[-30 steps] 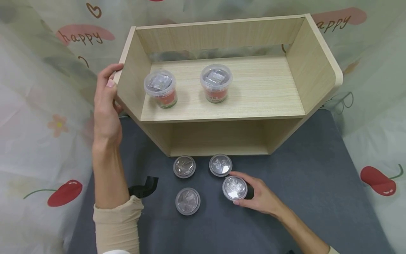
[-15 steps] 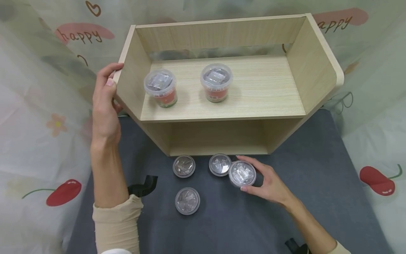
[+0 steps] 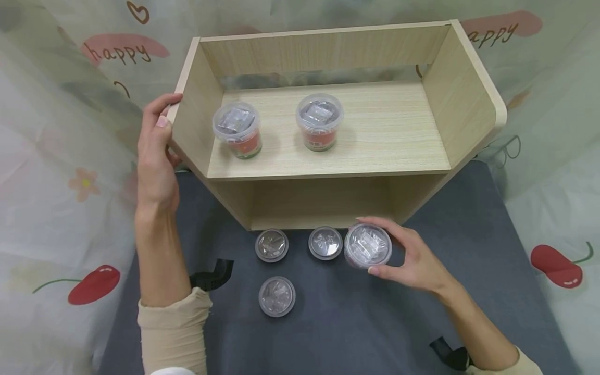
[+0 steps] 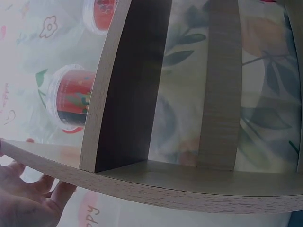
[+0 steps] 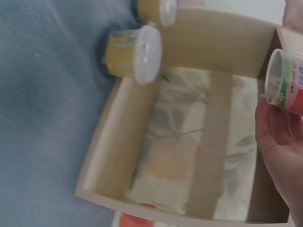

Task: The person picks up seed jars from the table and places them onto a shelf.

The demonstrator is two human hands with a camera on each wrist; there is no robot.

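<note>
My left hand (image 3: 157, 151) grips the left side panel of a pale wooden two-tier shelf (image 3: 384, 125), thumb and fingers on opposite faces of the board. My right hand (image 3: 417, 260) holds a clear lidded plastic cup (image 3: 367, 246) between thumb and fingers, in front of the shelf's lower tier. In the right wrist view that cup (image 5: 291, 85) has a red and green label and is lifted off the table. Two similar cups with red labels, one at the left (image 3: 237, 130) and one nearer the middle (image 3: 320, 122), stand upright on the upper tier.
Three more lidded cups stand on the dark table (image 3: 469, 250): one front left (image 3: 277, 297), one back left (image 3: 272, 245), one (image 3: 325, 242) just left of the held cup. A patterned curtain (image 3: 70, 156) surrounds the table behind and at the sides.
My right hand has lifted the cup and carried it right and toward the shelf, past the neighbouring cup. The left hand keeps its grip on the side panel.
</note>
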